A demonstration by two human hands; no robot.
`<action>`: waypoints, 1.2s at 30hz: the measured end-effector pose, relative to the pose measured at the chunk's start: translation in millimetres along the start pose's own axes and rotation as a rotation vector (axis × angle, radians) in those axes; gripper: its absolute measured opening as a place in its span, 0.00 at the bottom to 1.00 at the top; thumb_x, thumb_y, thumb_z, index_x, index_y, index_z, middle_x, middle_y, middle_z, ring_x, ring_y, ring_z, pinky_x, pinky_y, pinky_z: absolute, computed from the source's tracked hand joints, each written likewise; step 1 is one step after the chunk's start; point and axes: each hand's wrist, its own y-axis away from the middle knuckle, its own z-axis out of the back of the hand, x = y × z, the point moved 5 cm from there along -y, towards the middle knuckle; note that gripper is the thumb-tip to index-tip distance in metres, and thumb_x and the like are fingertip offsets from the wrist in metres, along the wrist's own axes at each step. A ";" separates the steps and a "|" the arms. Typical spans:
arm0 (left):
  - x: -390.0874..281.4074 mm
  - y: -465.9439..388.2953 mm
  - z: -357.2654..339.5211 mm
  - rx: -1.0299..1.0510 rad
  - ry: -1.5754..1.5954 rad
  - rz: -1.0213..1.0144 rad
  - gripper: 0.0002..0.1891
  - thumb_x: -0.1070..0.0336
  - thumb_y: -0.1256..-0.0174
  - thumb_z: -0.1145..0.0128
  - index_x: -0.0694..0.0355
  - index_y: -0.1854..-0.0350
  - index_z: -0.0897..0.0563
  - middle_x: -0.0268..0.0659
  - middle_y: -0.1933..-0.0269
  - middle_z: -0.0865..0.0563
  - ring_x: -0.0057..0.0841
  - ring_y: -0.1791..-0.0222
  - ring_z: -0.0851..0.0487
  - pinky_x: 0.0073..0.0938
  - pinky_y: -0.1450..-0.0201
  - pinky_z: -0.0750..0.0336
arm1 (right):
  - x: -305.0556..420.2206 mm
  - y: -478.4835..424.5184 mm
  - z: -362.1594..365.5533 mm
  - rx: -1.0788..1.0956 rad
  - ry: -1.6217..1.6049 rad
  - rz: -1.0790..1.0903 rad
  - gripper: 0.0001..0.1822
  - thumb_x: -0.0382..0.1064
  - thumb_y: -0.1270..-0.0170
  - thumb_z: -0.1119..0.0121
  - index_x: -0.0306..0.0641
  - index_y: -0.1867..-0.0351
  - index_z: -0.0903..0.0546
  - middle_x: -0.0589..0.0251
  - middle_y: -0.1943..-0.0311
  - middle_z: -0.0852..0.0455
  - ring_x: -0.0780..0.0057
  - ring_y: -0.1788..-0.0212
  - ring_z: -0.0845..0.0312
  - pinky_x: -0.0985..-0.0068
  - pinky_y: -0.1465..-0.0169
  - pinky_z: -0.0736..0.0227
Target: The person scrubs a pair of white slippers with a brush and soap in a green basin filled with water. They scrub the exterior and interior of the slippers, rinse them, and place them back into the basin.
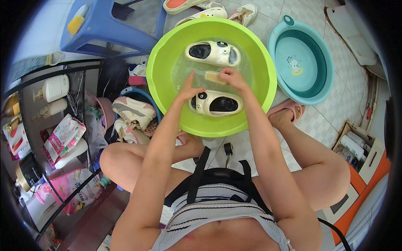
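Observation:
A wide green plastic basin [160,103] with shallow cloudy water stands before me. My right hand [234,80] grips one end of a scrub brush [215,77], whose pale bristles show. My left hand [190,90] hovers over the water with thumb and fingers spread. Its thumb reaches the toe of the nearer white panda-face slipper [204,106]; whether they touch I cannot tell. The other matching slipper [215,53] sits farther back in the basin, beyond both hands. Dark insoles show in both slippers.
At right is a teal basin [303,67]. A blue plastic stool [94,28] stands back left, near several shoes [245,14] on the tiles. On the left, a blue tub [158,109] holds sneakers [135,109], beside a black-framed rack [84,94] of bottles and packets.

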 end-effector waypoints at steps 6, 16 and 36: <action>-110.1 10.7 44.9 -0.420 -0.515 -0.160 0.34 0.56 0.53 0.28 0.55 0.41 0.27 0.49 0.43 0.28 0.45 0.43 0.29 0.43 0.39 0.35 | 43.1 30.6 30.2 -0.038 -0.072 0.102 0.12 0.47 0.42 0.35 0.42 0.67 0.15 0.76 0.74 0.20 0.88 0.72 0.31 0.85 0.68 0.38; -164.3 8.2 -9.3 -0.145 -0.233 -0.528 0.14 0.55 0.38 0.40 0.61 0.60 0.21 0.46 0.67 0.18 0.42 0.64 0.19 0.38 0.65 0.27 | 56.0 44.4 -3.4 -0.208 -0.603 0.277 0.15 0.42 0.35 0.39 0.34 0.54 0.19 0.64 0.66 0.15 0.78 0.60 0.20 0.79 0.56 0.27; -60.2 -75.9 -30.8 -0.497 -0.118 0.124 0.33 0.35 0.45 0.40 0.69 0.60 0.18 0.55 0.59 0.15 0.53 0.54 0.19 0.47 0.53 0.26 | -20.8 69.0 22.7 -0.839 0.203 -0.195 0.31 0.54 0.34 0.48 0.23 0.46 0.31 0.32 0.53 0.21 0.38 0.48 0.25 0.54 0.44 0.32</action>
